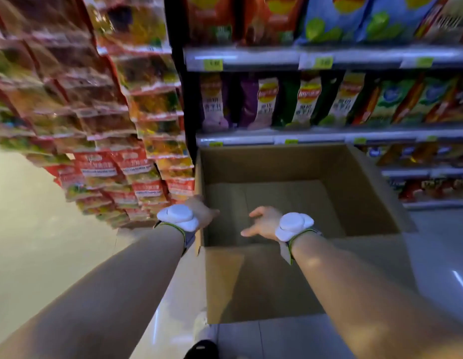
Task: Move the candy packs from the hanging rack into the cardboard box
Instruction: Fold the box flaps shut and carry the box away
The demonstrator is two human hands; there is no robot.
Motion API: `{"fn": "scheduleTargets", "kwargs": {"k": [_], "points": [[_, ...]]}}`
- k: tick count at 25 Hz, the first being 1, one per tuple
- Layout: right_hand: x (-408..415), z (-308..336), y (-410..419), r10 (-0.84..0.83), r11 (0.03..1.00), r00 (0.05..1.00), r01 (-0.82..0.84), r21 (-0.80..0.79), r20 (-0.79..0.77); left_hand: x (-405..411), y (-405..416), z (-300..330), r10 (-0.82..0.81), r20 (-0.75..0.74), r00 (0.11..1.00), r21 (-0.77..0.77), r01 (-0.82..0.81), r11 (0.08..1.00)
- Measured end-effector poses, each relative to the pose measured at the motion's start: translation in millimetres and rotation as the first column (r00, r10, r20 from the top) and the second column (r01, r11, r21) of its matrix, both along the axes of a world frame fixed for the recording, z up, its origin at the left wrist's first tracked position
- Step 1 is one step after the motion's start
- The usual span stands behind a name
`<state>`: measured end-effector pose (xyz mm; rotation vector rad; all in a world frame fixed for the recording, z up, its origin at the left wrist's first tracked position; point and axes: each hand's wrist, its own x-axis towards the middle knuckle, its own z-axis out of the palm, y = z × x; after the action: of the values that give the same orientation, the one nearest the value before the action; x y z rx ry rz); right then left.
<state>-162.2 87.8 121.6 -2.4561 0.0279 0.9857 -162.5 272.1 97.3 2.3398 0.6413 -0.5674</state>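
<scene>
Head view: candy packs (137, 174), glossy crinkled film with red headers, hang in overlapping columns on the hanging rack at left. Left hand (203, 211) sits at the cardboard box (367, 193) left wall; its fingers are hidden, state undeterminable. Right hand (262, 222) hovers inside, fingers spread, empty. Matte corrugated box appears empty. Judged step: reach for a pack.
</scene>
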Motion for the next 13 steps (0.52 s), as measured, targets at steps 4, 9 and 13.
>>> {"fn": "scheduleTargets", "kwargs": {"k": [4,9,13], "points": [[-1.4,-49.4,11.9,0.133,0.988,0.974,-0.145,-0.054,-0.181,2.7,7.1,-60.9,-0.041,-0.098,0.994,-0.010,0.040,0.999],[3.7,-106.6,26.7,0.290,0.923,0.904,-0.351,-0.156,-0.315,19.8,19.3,-124.7,-0.063,-0.166,0.984,-0.082,0.050,0.995],[13.3,-118.6,25.4,0.357,0.894,0.883,-0.418,-0.162,-0.305,23.9,18.8,-139.6,0.022,-0.173,0.985,-0.205,-0.058,0.977]]}}
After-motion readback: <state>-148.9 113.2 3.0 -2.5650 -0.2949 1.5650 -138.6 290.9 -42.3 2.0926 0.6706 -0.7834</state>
